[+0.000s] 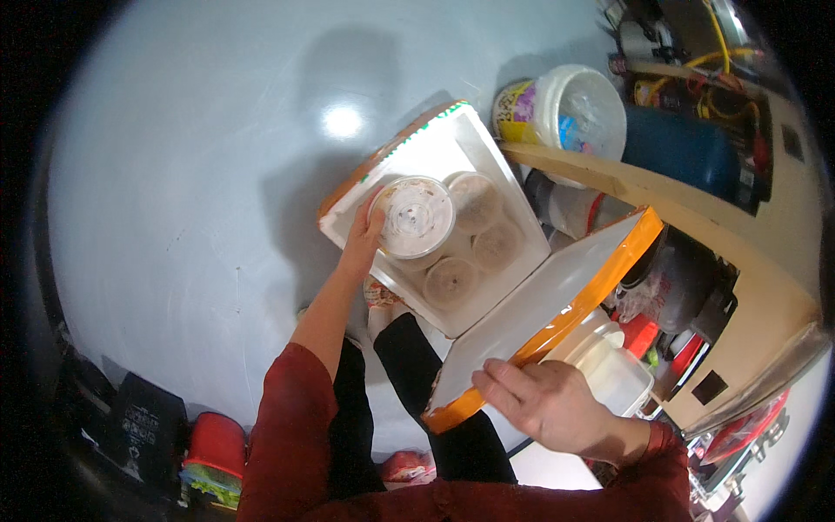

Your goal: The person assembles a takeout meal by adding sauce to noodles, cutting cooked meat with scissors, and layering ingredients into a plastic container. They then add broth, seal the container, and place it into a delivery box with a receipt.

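Note:
A white foam box [513, 291] stands on the grey floor in front of me, its inside facing up. Round plastic tubs with frosted lids [450, 283] sit in the bottom of it. My left hand [365, 228] is closed round the side of another round tub [416, 217], which has a clear lid and pale contents. That tub is over the box's left part and partly covers the tubs beneath. To the right, the foam lid [544, 283], edged in orange tape, stands tilted against the box's near right side. My right hand [548, 404] grips its near edge, thumb and fingers together.
A white bucket [591, 109] with plastic bags inside stands beyond the box. Along the right is a large open cardboard box [696, 235] with mixed goods and pale plastic containers [613, 378] near it. A black box [143, 422] and a red container [216, 444] are at lower left.

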Demonstrator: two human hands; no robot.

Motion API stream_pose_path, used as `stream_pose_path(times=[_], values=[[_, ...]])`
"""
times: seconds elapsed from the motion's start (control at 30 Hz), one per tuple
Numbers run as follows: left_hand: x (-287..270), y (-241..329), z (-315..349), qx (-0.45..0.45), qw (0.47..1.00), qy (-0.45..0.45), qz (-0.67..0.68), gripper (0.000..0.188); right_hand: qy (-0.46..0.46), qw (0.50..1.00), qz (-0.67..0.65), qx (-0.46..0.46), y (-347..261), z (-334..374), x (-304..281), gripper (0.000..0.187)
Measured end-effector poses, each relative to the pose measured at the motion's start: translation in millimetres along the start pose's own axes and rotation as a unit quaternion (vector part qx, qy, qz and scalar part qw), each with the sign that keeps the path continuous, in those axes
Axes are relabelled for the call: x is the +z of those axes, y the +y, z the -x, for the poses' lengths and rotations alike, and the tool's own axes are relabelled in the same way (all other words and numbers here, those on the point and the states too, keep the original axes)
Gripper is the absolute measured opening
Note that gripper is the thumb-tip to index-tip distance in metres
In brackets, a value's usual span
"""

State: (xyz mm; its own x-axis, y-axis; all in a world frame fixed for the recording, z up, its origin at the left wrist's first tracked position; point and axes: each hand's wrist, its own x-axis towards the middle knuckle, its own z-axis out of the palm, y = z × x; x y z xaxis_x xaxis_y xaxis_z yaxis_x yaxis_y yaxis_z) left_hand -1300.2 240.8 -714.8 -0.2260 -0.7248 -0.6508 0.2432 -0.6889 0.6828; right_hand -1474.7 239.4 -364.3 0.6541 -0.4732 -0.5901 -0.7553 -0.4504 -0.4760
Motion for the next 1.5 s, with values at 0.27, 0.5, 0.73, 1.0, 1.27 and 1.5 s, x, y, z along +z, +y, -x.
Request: stream_pose_path(times=[0.27,0.5,0.73,1.0,1.27,1.5], values=[[40.3,-21.9,-48.0,0.002,0.995,-0.029,-0.099,0.051,0.073,0.997,0.02,-0.026,2.5,12.0,12.7,0.039],[47.0,-14.5,-88.3,0.027,0.994,-0.025,-0.102,0.058,0.118,0.992,0.015,-0.047,10.1,14.0,17.2,0.035],[29.5,-30.1,-117.8,0.05,0.989,-0.026,-0.133,0.065,0.138,0.988,0.032,-0.062,14.2,8.0,13.1,0.032],[16.7,-47.5,-123.2,-0.069,0.995,0.024,-0.072,0.062,0.125,0.99,0.032,-0.058,12.5,0.2,12.3,0.031],[30.0,-40.8,-125.4,-0.109,0.989,0.078,-0.065,0.061,0.11,0.993,0.026,-0.038,11.4,-21.9,16.2,0.033],[25.4,-36.8,-118.4,-0.091,0.995,0.027,-0.013,0.057,0.082,0.997,0.006,0.004,11.8,-54.4,17.0,0.031]])
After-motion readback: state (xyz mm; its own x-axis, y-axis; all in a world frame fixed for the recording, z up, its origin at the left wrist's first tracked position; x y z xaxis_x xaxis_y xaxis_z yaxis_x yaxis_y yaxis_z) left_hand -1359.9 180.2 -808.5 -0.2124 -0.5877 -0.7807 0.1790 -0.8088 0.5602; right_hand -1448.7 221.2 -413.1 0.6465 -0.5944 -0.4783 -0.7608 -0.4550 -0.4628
